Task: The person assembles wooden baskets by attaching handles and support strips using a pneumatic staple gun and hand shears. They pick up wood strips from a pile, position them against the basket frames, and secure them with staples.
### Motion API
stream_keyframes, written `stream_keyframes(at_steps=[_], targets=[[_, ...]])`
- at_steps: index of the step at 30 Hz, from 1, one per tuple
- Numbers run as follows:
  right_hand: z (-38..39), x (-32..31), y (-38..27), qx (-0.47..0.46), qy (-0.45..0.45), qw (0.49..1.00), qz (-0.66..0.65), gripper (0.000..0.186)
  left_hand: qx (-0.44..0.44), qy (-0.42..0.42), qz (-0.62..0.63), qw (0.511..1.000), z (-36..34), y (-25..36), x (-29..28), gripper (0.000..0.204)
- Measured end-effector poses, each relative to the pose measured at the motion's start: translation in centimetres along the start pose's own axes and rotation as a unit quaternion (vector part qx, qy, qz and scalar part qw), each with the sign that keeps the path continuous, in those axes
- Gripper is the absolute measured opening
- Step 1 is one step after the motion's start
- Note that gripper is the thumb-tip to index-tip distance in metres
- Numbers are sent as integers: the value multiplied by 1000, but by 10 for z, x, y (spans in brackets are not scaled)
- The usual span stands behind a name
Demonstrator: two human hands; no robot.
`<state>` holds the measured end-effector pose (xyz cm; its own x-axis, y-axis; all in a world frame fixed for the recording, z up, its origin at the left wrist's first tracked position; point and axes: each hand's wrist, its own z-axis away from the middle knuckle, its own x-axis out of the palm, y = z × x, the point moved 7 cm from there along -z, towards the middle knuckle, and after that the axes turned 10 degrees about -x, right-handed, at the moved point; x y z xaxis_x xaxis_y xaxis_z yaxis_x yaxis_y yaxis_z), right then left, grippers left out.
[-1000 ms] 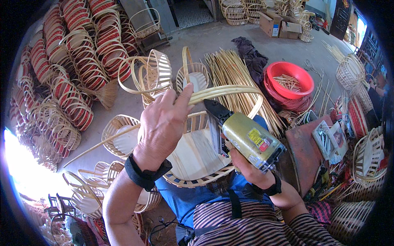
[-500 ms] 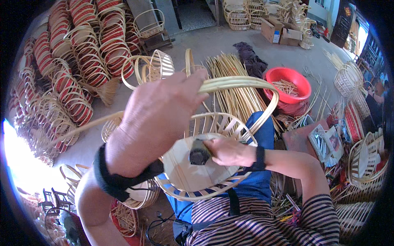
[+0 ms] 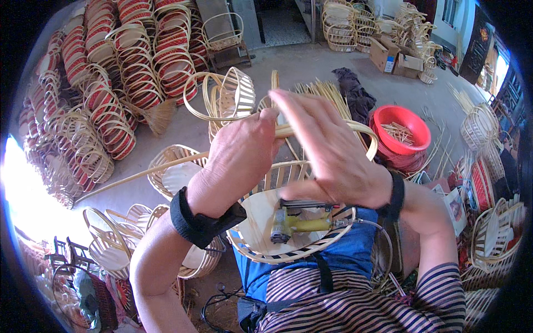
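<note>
Laying the pneumatic nailer (image 3: pixel 305 225) in the basket (image 3: pixel 277 259) freed my unclenched right hand (image 3: pixel 336 152); my left hand (image 3: pixel 239 145) clamped the handle (image 3: pixel 366 131).

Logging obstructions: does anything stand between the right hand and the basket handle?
Nothing visible does: the right hand covers part of the basket handle, beside the left hand. The pneumatic nail gun lies below, inside the basket.

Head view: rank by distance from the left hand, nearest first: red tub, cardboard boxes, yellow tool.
1. Yellow tool: below and right of the left hand, lying in the basket.
2. Red tub: farther right, past the basket, with short sticks inside.
3. Cardboard boxes: upper right, well beyond the tub.
</note>
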<state>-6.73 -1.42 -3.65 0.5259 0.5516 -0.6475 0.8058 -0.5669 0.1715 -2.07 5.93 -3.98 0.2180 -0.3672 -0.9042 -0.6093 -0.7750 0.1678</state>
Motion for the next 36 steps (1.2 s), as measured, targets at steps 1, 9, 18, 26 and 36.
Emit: stream_keyframes(at_steps=[1,9,18,26,36], targets=[[-5,11,5,-19,37,999,19,73,-17,-22,-13,1000,3,-8,-1,22],[13,35,49,77,-115,990,12,42,-130,8,44,990,50,-65,-2,30],[7,27,44,98,-125,985,-65,41,-116,254,184,942,67,-53,18,33],[-16,2,-1,-76,-79,990,91,81,-102,213,301,924,57,-39,23,28],[-8,32,11,-157,-127,974,105,58,-86,-349,413,837,60,-55,73,25]])
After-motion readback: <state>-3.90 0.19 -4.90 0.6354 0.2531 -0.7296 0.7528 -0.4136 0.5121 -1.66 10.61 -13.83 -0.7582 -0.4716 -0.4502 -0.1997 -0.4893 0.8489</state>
